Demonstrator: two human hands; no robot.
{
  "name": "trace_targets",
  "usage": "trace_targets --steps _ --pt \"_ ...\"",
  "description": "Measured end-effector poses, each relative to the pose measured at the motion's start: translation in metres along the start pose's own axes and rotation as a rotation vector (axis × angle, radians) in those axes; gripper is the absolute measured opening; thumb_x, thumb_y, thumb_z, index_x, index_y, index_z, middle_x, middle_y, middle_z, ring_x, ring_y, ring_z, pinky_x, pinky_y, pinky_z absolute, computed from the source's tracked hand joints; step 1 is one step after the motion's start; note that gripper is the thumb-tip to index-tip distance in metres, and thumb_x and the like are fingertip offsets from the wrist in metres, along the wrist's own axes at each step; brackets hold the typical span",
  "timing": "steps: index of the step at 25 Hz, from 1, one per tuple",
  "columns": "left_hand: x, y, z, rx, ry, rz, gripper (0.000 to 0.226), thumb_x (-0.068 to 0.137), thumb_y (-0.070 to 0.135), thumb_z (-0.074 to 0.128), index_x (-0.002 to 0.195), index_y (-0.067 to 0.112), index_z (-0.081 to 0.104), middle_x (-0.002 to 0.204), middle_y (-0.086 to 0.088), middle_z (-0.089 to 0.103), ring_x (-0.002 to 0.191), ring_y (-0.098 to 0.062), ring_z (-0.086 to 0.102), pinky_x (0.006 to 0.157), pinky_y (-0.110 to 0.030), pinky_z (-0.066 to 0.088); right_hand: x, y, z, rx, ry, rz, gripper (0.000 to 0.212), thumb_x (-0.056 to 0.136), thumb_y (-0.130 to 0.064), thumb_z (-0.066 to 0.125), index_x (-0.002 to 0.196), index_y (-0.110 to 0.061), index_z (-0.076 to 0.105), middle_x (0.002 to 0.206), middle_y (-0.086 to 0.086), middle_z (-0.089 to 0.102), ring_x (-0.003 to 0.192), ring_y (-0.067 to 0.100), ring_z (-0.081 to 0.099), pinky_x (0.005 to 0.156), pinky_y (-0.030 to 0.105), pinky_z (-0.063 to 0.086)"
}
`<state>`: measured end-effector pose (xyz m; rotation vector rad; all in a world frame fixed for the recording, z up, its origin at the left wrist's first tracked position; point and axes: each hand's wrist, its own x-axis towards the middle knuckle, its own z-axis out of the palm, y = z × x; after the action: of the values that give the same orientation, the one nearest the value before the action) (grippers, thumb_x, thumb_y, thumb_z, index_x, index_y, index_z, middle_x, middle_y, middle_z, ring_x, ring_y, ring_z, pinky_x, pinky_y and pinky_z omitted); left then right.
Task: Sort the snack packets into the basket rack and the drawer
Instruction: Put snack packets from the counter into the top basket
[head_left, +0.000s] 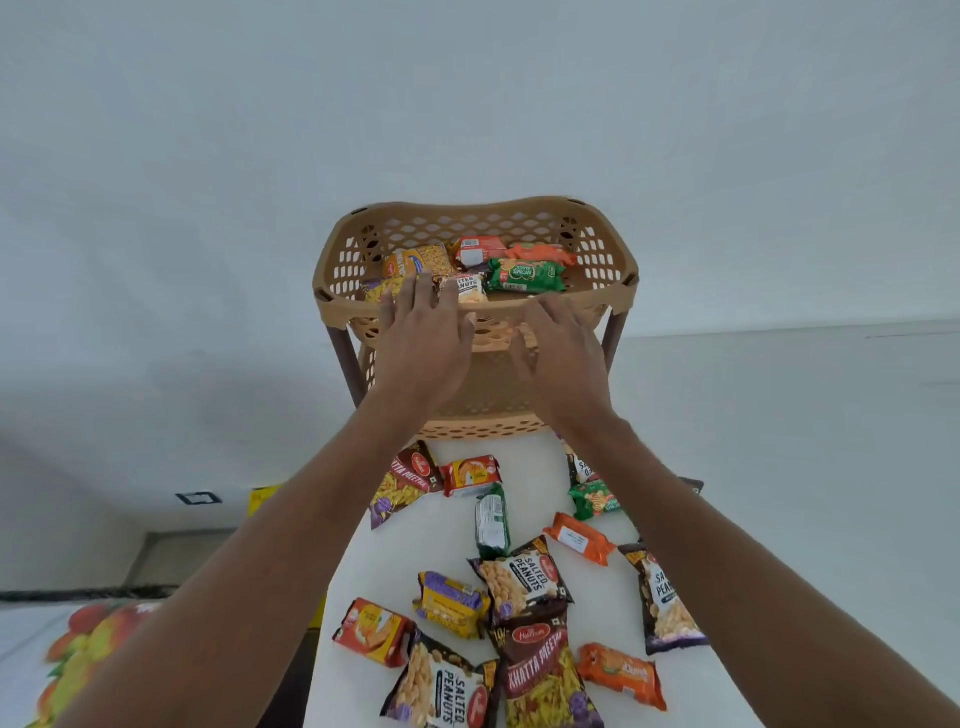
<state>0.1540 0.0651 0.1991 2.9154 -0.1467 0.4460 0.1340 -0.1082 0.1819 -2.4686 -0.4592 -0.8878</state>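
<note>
A tan plastic basket rack (608, 244) stands at the far end of a white table (727, 415). Its top basket holds several packets, among them a green biscuit pack (527, 275) and a salted peanuts packet (470, 288). My left hand (423, 332) reaches over the basket's front rim with straight fingers touching the packets inside. At the front rim to the right, my right hand (563, 348) is spread and holds nothing. Many snack packets lie on the table below, such as a Khatta Meetha bag (540, 670) and an orange biscuit pack (579, 538).
A lower tier of the rack (488, 428) shows under my hands. To the left of the table are a yellow box (262, 496), a fruit-printed cloth (78, 654) and floor. A plain white wall fills the background.
</note>
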Motion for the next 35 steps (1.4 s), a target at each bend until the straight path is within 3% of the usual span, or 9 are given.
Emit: trace_targets --steps 2,5,10,14,18,23,28,31,35 --pt "-0.006 -0.007 0.009 0.067 0.033 0.033 0.061 0.112 0.046 0.031 0.165 0.016 0.028 0.173 -0.015 0.025 0.164 -0.033 0.014 0.133 -0.055 0.009 -0.046 -0.003 0.017 0.012 -0.104 0.076 0.015 0.101 -0.022 0.052 0.111 -0.018 0.063 0.114 -0.001 0.063 0.106 0.016 0.058 0.091 0.033 0.051" --pt "-0.009 -0.015 0.021 0.126 0.106 0.091 0.064 0.111 0.048 0.03 0.165 0.014 0.027 0.171 -0.016 0.028 0.162 -0.036 0.018 0.133 -0.056 0.012 -0.101 0.0 0.051 0.066 -0.375 0.234 0.019 0.098 -0.024 0.059 0.116 -0.017 0.062 0.113 0.001 0.061 0.102 0.021 0.062 0.084 0.039 0.056" --pt "-0.013 -0.018 0.039 0.108 0.243 0.1 0.072 0.108 0.056 0.034 0.166 0.012 0.027 0.172 -0.017 0.025 0.162 -0.038 0.019 0.131 -0.058 0.015 -0.142 -0.004 0.1 0.012 -0.821 0.551 0.06 0.098 -0.046 0.06 0.143 -0.01 0.04 0.129 0.012 0.056 0.121 0.032 0.059 0.088 0.044 0.054" --pt "-0.009 -0.02 0.051 0.094 0.334 0.1 0.073 0.108 0.059 0.034 0.165 0.013 0.03 0.171 -0.016 0.029 0.16 -0.037 0.024 0.13 -0.058 0.019 -0.154 -0.008 0.124 0.027 -0.903 0.691 0.084 0.096 -0.041 0.067 0.158 -0.011 0.019 0.138 0.015 0.054 0.127 0.034 0.059 0.098 0.043 0.052" --pt "-0.005 -0.023 0.061 0.094 0.383 0.103 0.073 0.108 0.059 0.032 0.164 0.012 0.031 0.169 -0.016 0.032 0.159 -0.037 0.027 0.129 -0.057 0.019 -0.147 -0.008 0.12 0.069 -0.924 0.696 0.086 0.092 -0.03 0.073 0.157 -0.01 0.02 0.134 0.017 0.057 0.121 0.035 0.062 0.094 0.042 0.053" --pt "0.0 -0.025 0.07 0.089 0.433 0.11 0.071 0.108 0.057 0.035 0.163 0.011 0.034 0.168 -0.017 0.035 0.158 -0.037 0.029 0.13 -0.057 0.018 -0.093 0.0 0.059 0.289 -0.852 0.698 0.066 0.085 -0.03 0.079 0.136 -0.012 0.041 0.096 0.007 0.063 0.072 0.018 0.062 0.054 0.026 0.047" --pt "0.003 -0.027 0.076 0.071 0.477 0.126 0.069 0.109 0.053 0.036 0.163 0.012 0.031 0.166 -0.016 0.035 0.157 -0.036 0.029 0.13 -0.057 0.018 -0.026 0.007 -0.034 0.547 -0.717 0.675 0.049 0.084 -0.025 0.084 0.124 -0.022 0.054 0.115 0.002 0.065 0.091 0.012 0.067 0.056 0.016 0.054" --pt "0.003 -0.027 0.077 0.074 0.499 0.135 0.068 0.108 0.052 0.036 0.162 0.012 0.032 0.165 -0.016 0.037 0.156 -0.036 0.031 0.13 -0.056 0.017 0.032 0.009 -0.079 0.659 -0.428 0.601 0.042 0.08 -0.027 0.087 0.11 -0.032 0.059 0.108 -0.004 0.07 0.082 0.007 0.074 0.058 0.017 0.059" --pt "0.003 -0.028 0.076 0.081 0.499 0.137 0.068 0.108 0.053 0.037 0.162 0.012 0.032 0.165 -0.015 0.038 0.156 -0.035 0.031 0.132 -0.054 0.014 0.115 0.011 -0.07 0.503 -0.122 0.491 0.052 0.078 -0.035 0.088 0.12 -0.022 0.06 0.094 -0.007 0.07 0.08 0.005 0.071 0.057 0.019 0.058"
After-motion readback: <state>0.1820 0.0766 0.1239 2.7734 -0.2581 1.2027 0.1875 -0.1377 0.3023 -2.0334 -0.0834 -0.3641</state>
